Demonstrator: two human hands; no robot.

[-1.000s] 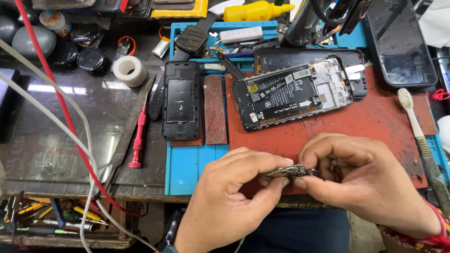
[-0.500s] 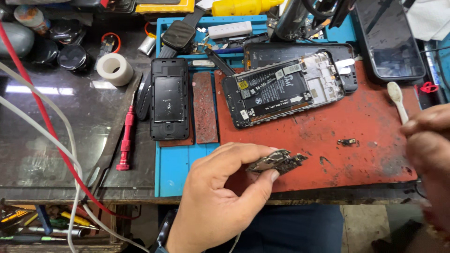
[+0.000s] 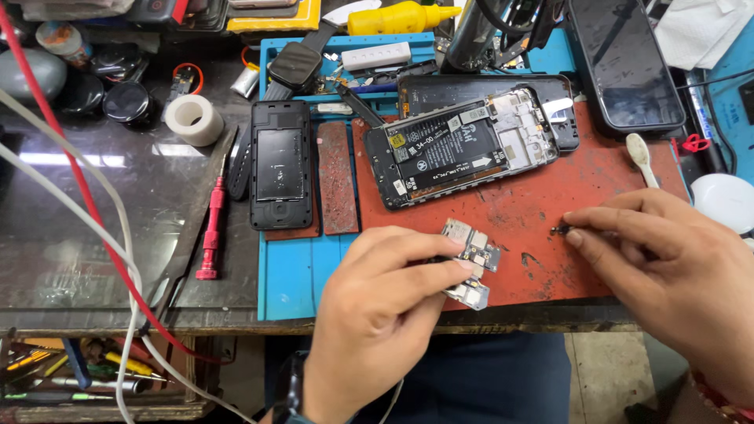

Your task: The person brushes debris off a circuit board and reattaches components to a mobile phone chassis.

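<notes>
So the left hand (image 3: 377, 314) is pinching a small circuit board (image 3: 470, 259) between thumb and fingers, holding it just above the near edge of the red work mat (image 3: 550, 212). It's an irregular little board, pale silvery metal shields on top with dark cut-outs, and a second shielded section hangs off its near end. Looks thin and rigid, with a dull metallic sheen.

Over on the right, the right hand (image 3: 667, 267) has its fingertips closed on a tiny dark part (image 3: 560, 230) that sits on the mat (too small to say what it is exactly).

Farther back on the mat lies the opened phone (image 3: 471, 145), back off, with its flat black battery showing and a bare metal frame around it. The mat itself is scuffed and worn, stained dark in patches. Left of it, on the blue silicone mat (image 3: 290, 275), there's a black phone back cover (image 3: 280, 165), and a red-handled screwdriver (image 3: 210, 228) rests on the glossy dark tabletop beside a roll of white tape (image 3: 193, 119). A white plastic spudger (image 3: 642, 157) lies far right.
</notes>
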